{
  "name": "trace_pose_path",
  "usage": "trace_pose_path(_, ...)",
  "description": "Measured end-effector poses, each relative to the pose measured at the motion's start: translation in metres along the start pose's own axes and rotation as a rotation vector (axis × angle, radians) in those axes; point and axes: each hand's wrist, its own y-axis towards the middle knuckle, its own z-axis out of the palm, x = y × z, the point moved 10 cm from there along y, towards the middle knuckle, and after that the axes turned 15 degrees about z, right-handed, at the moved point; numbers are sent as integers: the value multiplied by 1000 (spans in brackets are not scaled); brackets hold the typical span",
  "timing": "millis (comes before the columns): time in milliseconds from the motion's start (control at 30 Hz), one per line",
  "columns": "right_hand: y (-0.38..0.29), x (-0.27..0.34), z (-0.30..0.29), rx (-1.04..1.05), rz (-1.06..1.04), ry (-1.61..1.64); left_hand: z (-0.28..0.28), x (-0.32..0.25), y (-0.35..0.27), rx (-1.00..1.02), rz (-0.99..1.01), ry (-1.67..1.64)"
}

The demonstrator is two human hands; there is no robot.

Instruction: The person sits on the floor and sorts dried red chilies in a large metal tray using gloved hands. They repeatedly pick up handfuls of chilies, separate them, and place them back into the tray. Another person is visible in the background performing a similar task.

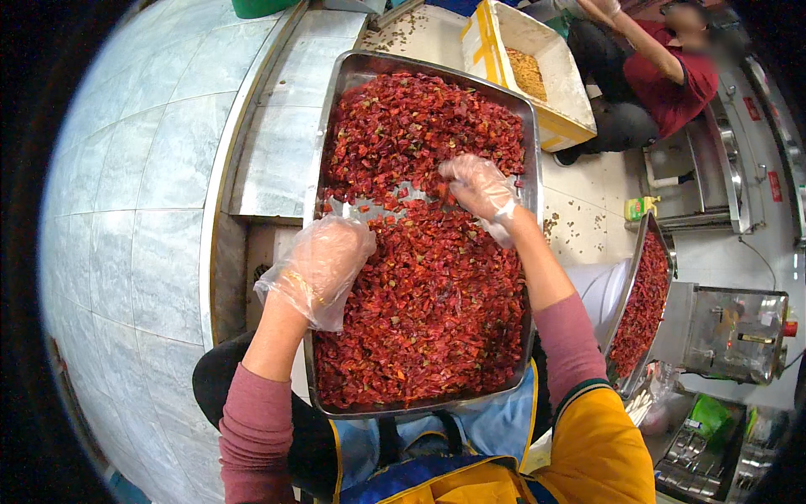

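Note:
A deep metal tray (325, 113) lies before me, filled with chopped dried red chili pieces (428, 302). Bare metal shows in a gap across its middle, between two heaps. My left hand (330, 252), in a clear plastic glove, is at the tray's left side against the chili; its fingertips are hidden, so its hold is unclear. Also gloved in clear plastic, my right hand (475, 186) is over the right part of the gap with fingers curled down at the chili. Red pieces show by its thumb, but whether it grips any cannot be told.
A foam box (488, 53) with yellow tape holds a tan crumbly material (526, 74). Beside it sits a person (667, 88) in a red shirt. Another chili tray (642, 302) stands at right, near a yellow jug (641, 208). A tiled ledge (280, 151) runs along the left.

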Motion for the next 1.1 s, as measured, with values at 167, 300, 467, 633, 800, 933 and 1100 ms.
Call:
trace_pose_path(167, -22, 15, 6, 357, -17, 444, 9, 5, -9, 132, -96, -42)
trace_pose_path(300, 1, 1, -14, -73, 28, 250, -4, -3, 0, 39, -17, 8)
trace_pose_path(467, -21, 66, 41, 189, -263, 287, -8, 3, -5, -1, -68, 10)
trace_pose_path(633, -86, 104, 49, 533, -277, 205, -14, 4, 0, -150, -31, 25)
trace_pose_path(800, -75, 117, -2, 563, -320, 424, -3, -1, -4, -14, -86, -102)
trace_pose_path(933, -9, 111, -4, 259, -108, 424, 11, -6, 3, -38, -43, -196)
trace_pose_path(1100, 2, 131, 36, 241, -285, -27, 6, -9, -1, -79, -10, -222)
